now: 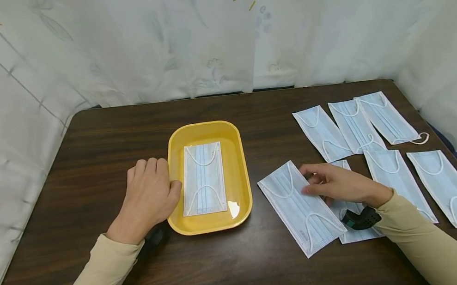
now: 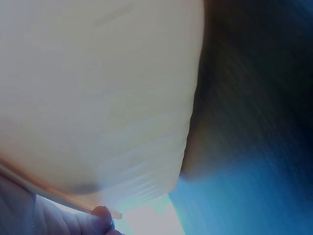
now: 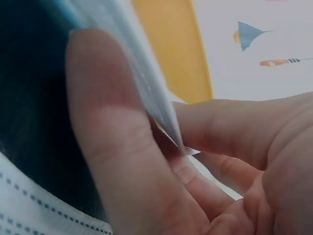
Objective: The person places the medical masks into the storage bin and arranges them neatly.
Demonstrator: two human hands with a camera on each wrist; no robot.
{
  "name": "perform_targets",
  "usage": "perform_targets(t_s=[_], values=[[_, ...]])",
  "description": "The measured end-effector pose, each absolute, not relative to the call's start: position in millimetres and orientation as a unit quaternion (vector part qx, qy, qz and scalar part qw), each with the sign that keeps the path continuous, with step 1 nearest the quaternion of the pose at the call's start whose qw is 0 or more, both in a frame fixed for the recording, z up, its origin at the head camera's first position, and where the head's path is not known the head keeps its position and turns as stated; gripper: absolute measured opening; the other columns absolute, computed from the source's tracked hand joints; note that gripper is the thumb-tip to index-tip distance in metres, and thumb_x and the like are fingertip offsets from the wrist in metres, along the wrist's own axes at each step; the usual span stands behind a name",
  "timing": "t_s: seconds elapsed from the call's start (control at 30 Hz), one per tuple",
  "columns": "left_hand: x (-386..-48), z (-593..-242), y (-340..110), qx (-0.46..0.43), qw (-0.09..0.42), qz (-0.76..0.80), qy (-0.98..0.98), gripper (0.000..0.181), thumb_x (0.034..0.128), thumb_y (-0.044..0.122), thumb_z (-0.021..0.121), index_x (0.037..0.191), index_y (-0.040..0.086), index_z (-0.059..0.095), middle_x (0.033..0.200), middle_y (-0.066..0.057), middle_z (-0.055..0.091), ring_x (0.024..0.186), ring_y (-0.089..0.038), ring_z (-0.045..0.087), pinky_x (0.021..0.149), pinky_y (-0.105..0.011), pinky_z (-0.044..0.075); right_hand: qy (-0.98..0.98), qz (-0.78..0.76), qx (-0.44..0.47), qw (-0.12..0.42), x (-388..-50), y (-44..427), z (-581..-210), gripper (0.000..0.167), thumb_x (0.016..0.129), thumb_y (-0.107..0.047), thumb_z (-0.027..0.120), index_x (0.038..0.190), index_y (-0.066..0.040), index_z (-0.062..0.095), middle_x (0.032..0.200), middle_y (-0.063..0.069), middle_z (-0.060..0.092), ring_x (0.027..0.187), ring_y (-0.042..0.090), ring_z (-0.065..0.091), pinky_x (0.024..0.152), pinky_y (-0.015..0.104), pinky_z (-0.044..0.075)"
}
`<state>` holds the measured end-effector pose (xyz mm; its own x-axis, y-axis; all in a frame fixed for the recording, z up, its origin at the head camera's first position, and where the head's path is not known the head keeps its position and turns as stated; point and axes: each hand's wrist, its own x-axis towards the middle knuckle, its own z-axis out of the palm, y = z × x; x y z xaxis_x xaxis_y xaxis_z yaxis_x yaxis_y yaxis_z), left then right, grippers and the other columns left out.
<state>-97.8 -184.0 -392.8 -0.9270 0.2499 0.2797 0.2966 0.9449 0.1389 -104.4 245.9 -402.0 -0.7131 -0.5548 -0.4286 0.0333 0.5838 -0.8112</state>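
My left hand [image 1: 150, 199] grips the left rim of a yellow tray [image 1: 239, 169]. The left wrist view looks along the tray's outer wall [image 2: 98, 88], with fingertips [image 2: 101, 218] at its rim. A light blue pleated face mask [image 1: 202, 178] lies lengthwise inside the tray. To the tray's right, my right hand [image 1: 333, 182] pinches the edge of another face mask [image 1: 300, 209], which is tilted. In the right wrist view, that mask's edge [image 3: 146, 78] passes between the thumb and the fingers. A further mask [image 1: 349, 236] lies partly hidden beneath the right hand and wrist.
Several more masks with white ear loops are spread at the right, among them a far one [image 1: 389, 118] and one near the right edge [image 1: 451, 189]. They lie on a dark wooden table [image 1: 100, 151]. A patterned white curtain [image 1: 139, 45] surrounds its far side.
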Motion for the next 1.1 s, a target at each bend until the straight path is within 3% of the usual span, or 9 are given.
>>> perform_targets(t_s=[0.2,0.3,0.43,0.77,1.1], values=[[-96.8,-393.1,-184.4,-0.136,0.124,-0.091,-0.979,0.016,0.0846,0.017,0.047,0.074,0.006,0.042,0.07,-0.01,0.041,0.072,-0.03,0.036,0.069,-0.04,0.03,0.798,-0.456,-0.135,0.369,-104.6,246.3,-402.7,0.051,0.093,-0.02,0.075,0.136,-0.005,0.053,0.102,0.009,0.078,0.078,0.017,0.073,0.066,0.032,0.059],[-96.3,-393.2,-184.3,-0.134,0.121,-0.091,-0.979,0.016,0.0849,0.018,0.047,0.075,0.006,0.043,0.071,-0.01,0.041,0.073,-0.03,0.036,0.069,-0.041,0.03,0.786,-0.466,-0.148,0.379,-103.9,246.7,-402.7,0.046,0.092,-0.018,0.076,0.131,-0.002,0.059,0.104,0.011,0.078,0.081,0.015,0.074,0.069,0.03,0.059],[-95.9,-393.1,-184.3,-0.134,0.122,-0.09,-0.979,0.016,0.085,0.018,0.048,0.075,0.005,0.044,0.071,-0.01,0.041,0.073,-0.03,0.036,0.069,-0.04,0.03,0.781,-0.467,-0.168,0.378,-103.0,247.3,-401.5,0.036,0.098,-0.019,0.068,0.13,-0.002,0.061,0.105,0.013,0.078,0.081,0.017,0.076,0.067,0.032,0.06],[-96.5,-393.4,-184.7,-0.137,0.13,-0.091,-0.978,0.018,0.086,0.018,0.047,0.074,0.006,0.042,0.07,-0.01,0.04,0.072,-0.03,0.035,0.068,-0.04,0.029,0.798,-0.46,-0.159,0.355,-104.3,250.6,-396.6,0.036,0.1,-0.024,0.066,0.131,-0.007,0.059,0.104,0.007,0.078,0.083,0.017,0.075,0.071,0.034,0.061],[-97.1,-393.7,-184.3,-0.142,0.135,-0.095,-0.976,0.017,0.0855,0.018,0.044,0.073,0.007,0.041,0.07,-0.009,0.039,0.071,-0.029,0.034,0.067,-0.039,0.028,0.813,-0.458,-0.127,0.336,-103.8,250.9,-390.0,0.036,0.099,-0.025,0.067,0.129,-0.007,0.06,0.107,0.01,0.078,0.084,0.019,0.074,0.074,0.034,0.061]])
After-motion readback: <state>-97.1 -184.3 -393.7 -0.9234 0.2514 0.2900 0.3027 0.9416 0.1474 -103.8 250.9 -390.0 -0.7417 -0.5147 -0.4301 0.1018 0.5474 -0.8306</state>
